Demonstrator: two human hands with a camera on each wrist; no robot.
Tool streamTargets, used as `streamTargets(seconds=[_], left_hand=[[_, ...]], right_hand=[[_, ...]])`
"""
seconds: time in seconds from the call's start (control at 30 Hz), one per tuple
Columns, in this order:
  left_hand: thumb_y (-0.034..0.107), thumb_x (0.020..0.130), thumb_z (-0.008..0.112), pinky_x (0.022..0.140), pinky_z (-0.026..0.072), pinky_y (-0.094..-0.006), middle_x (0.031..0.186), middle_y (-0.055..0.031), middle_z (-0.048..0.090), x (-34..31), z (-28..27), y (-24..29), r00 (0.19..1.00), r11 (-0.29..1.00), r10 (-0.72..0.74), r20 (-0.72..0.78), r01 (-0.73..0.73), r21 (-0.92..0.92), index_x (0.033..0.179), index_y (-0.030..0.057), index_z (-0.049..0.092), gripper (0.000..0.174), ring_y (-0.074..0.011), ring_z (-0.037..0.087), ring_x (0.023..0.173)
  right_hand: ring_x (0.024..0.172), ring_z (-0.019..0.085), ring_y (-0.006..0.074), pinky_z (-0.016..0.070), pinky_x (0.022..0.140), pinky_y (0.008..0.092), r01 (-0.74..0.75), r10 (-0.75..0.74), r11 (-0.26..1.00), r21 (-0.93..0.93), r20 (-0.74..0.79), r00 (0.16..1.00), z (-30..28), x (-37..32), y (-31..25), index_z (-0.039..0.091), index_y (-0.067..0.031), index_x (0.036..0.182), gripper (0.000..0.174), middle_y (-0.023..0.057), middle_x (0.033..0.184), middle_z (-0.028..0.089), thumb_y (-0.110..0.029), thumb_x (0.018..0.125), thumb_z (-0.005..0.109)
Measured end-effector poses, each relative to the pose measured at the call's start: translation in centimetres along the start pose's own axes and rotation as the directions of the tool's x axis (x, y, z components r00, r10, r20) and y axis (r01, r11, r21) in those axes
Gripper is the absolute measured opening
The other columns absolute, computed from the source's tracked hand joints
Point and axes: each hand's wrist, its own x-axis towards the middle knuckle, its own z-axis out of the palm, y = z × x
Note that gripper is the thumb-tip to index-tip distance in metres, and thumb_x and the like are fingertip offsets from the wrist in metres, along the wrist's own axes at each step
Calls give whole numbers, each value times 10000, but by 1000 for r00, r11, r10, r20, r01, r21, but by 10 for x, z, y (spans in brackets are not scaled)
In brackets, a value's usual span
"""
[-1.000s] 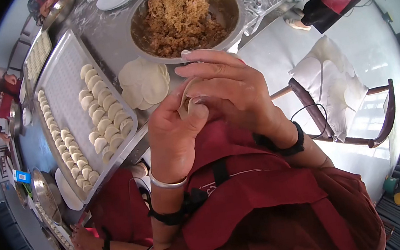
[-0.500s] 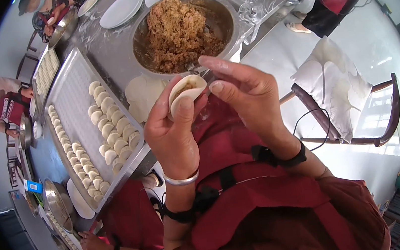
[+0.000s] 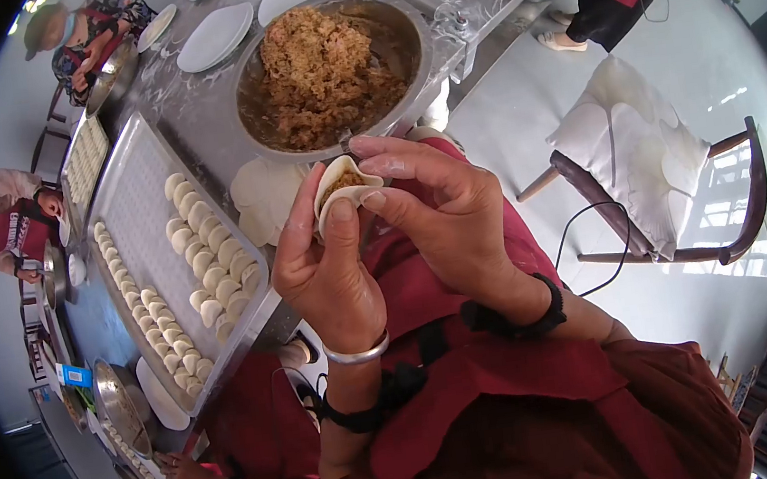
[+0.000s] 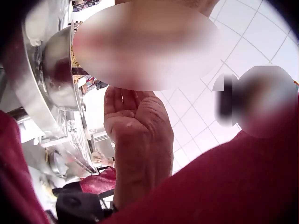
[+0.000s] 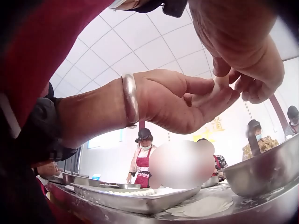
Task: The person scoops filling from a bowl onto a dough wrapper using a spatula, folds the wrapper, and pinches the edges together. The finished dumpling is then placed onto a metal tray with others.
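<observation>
Since the earlier frame, the bare right hand (image 3: 454,226) has closed in and pinches the right edge of the folded white dough wrapper (image 3: 343,185), mid-frame; the silver-bangled left hand (image 3: 337,288) grips its left side. Beyond, stacked pale dough rounds (image 3: 261,192) lie between the long metal tray (image 3: 124,190) and the wide steel bowl (image 3: 423,67), upper centre.

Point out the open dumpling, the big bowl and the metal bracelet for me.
Open dumpling (image 3: 341,184): head view, on the opening in its middle.
Big bowl (image 3: 393,35): head view, on the bare inner wall, right side.
Metal bracelet (image 3: 357,355): head view, on the middle of the band.
</observation>
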Motion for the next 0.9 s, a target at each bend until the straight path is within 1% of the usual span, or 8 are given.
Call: streamTargets(seconds=[0.07,0.17,0.27,0.37,0.47,0.57,0.67,0.9], left_hand=[[80,952,601,909,545,-315,1207,-145,618,-1,1,-2,1000,1000,5,14,-5,-2,1302,-74,524,389,-197,622,1069],[76,954,595,925,544,-320,1209,-145,615,-2,0,-3,999,1000,6,36,-7,23,1300,-81,521,387,-201,620,1073],[76,956,592,936,543,-329,1209,-147,612,-4,0,-3,998,1000,10,59,-12,27,1298,-87,520,385,-208,620,1075],[79,958,590,941,541,-338,1209,-151,609,-5,-3,-3,997,1000,1,80,-3,25,1299,-90,516,388,-213,619,1078],[84,959,590,940,539,-343,1212,-153,607,-4,-6,-3,995,998,16,97,-21,51,1304,-91,510,395,-215,616,1084],[87,961,589,935,536,-343,1216,-155,606,-4,-8,-3,993,998,20,118,-28,63,1309,-90,506,399,-211,617,1076],[88,960,592,919,540,-334,1218,-158,605,-5,-9,-4,994,996,28,103,-36,79,1311,-90,504,402,-203,622,1053],[48,960,578,871,555,-303,1177,-157,625,-6,-12,-2,997,997,11,73,-17,76,1284,-92,530,356,-182,629,1015]], right_hand=[[999,650,175,570,778,266,-26,26,1000,7,-12,1000,0,0,-2,658,44,1052,176,192,1245,620,47,876,656],[1001,676,222,531,855,309,-88,94,990,113,-53,994,1,2,-5,687,13,956,124,145,1105,693,9,832,686],[995,674,217,529,842,308,-26,28,993,118,-19,999,-3,5,-7,685,20,920,88,139,1093,695,21,833,670],[1043,652,205,515,872,304,-1,-3,996,91,47,999,-9,7,-6,682,23,976,145,140,1137,679,8,832,681],[1101,622,194,497,910,302,-145,138,988,58,114,984,-15,11,-16,670,22,1049,218,147,1198,654,-9,834,694],[1130,601,181,482,935,302,-191,174,978,85,179,968,-17,11,-16,657,14,1104,277,152,1238,634,-25,835,705],[1119,611,188,487,930,307,-76,47,978,196,150,988,-12,8,-3,669,10,1073,252,146,1214,647,-35,829,717],[1074,650,290,524,896,357,249,-222,943,-219,141,965,-10,11,-9,671,0,948,198,147,1115,683,-20,768,750]])
